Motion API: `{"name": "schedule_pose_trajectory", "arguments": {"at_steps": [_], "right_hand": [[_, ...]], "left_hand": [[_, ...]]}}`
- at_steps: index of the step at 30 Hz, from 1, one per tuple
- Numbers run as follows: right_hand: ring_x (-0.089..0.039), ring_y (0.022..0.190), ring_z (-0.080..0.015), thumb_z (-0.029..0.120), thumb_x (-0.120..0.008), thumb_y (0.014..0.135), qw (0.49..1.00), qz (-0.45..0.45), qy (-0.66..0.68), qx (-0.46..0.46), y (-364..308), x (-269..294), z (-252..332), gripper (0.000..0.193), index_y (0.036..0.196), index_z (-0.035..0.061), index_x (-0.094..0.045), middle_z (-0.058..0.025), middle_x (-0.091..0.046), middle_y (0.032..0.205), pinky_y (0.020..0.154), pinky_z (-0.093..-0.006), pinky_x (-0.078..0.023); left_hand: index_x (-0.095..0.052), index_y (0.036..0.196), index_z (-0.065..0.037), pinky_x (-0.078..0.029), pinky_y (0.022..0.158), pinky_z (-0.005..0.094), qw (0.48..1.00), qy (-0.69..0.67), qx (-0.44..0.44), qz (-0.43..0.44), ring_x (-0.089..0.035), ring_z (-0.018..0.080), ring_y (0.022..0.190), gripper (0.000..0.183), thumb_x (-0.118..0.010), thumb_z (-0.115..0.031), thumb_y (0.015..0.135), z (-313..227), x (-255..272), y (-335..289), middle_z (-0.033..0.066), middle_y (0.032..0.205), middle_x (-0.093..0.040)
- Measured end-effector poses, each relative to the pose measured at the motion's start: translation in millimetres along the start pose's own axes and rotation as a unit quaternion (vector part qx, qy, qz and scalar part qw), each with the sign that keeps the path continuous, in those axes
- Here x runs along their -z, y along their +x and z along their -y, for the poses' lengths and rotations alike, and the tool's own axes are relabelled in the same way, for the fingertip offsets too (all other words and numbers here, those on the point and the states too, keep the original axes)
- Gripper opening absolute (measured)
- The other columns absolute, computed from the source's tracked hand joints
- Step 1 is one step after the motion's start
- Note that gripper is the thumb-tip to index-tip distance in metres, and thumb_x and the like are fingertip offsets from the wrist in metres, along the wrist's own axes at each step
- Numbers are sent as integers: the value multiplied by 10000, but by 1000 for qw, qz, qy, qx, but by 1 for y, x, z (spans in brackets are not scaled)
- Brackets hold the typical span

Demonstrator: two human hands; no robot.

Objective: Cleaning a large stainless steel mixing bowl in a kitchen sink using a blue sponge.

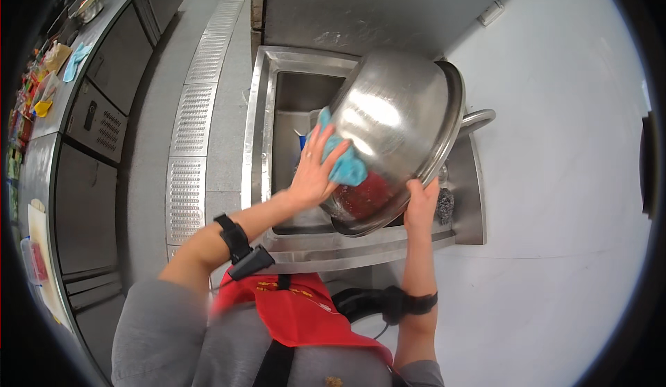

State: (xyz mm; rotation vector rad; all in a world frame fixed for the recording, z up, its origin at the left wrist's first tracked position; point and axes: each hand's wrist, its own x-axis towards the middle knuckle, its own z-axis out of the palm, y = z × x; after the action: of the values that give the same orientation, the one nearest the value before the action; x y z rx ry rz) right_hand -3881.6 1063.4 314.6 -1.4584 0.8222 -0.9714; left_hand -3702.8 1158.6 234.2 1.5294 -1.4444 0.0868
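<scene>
A large stainless steel pot is tilted over the sink, its shiny outer wall turned up toward me and its rim to the right. My left hand presses a light blue cloth against the pot's outside, fingers bent over the cloth. At the lower rim, my right hand grips the pot's edge, the thumb on the outer side and the other fingers mostly hidden. A loop handle sticks out from the pot's right side. What is inside the pot cannot be seen.
The steel sink surrounds the pot, partly hidden by it. A steel wool scrubber lies on its right ledge, beside a white wall. Behind stands a grey metal panel. Steel counters with several goods run along the left.
</scene>
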Motion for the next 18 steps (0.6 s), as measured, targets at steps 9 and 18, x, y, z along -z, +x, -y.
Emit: {"name": "schedule_pose_trajectory", "arguments": {"at_steps": [9, 18], "right_hand": [[-441, 1012, -186, -100, -324, 634, 996, -23, -60, 63, -16, -13, -18, 597, 1227, -53, -280, -130, -428, 1118, 898, -252, -317], [-425, 1049, -192, -94, -355, 670, 991, -8, -109, 73, -61, -32, -59, 587, 1244, -31, -245, -125, -400, 1147, 909, -284, -327]], "left_hand": [[-246, 1306, -111, -141, 998, 518, 999, 3, 39, -26, -135, 454, 1232, 677, -573, -131, 713, -6, -9, -17, 230, 1334, -164], [-350, 1249, -129, -213, 989, 476, 984, 111, -84, 114, -308, 346, 1190, 497, -457, -322, 803, -13, -20, 192, 186, 1230, -383]]}}
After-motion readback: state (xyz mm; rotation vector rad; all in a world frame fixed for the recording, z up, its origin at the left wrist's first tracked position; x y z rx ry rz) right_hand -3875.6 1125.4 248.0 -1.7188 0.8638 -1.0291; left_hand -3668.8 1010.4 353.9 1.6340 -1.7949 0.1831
